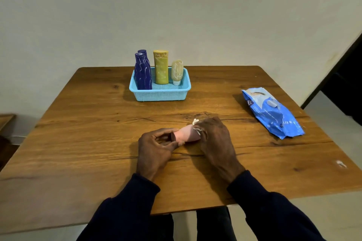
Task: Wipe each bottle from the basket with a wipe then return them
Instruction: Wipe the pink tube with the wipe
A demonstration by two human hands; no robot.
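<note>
While the left hand (156, 146) pinches the cap end of the pink bottle (186, 134) lying sideways over the bench (88, 143) near its front edge, the right hand (214, 139) curls closed, pressing a white wipe (196, 125) onto it.

The table (98, 143) across the middle of the frame is brown wood with a visible grain, dark knots and long cracks, its finish dull. Upper centre, the light blue basket (160, 95) is plastic with fine mesh walls. The two dark blue bottles (143, 73) in it look like glossy plastic. At right, the blue wipe pack (274, 115) is crinkled, shiny plastic film. The sleeves (121, 215) at the bottom are dark matt cloth. The wall (176, 6) is matt.
</note>
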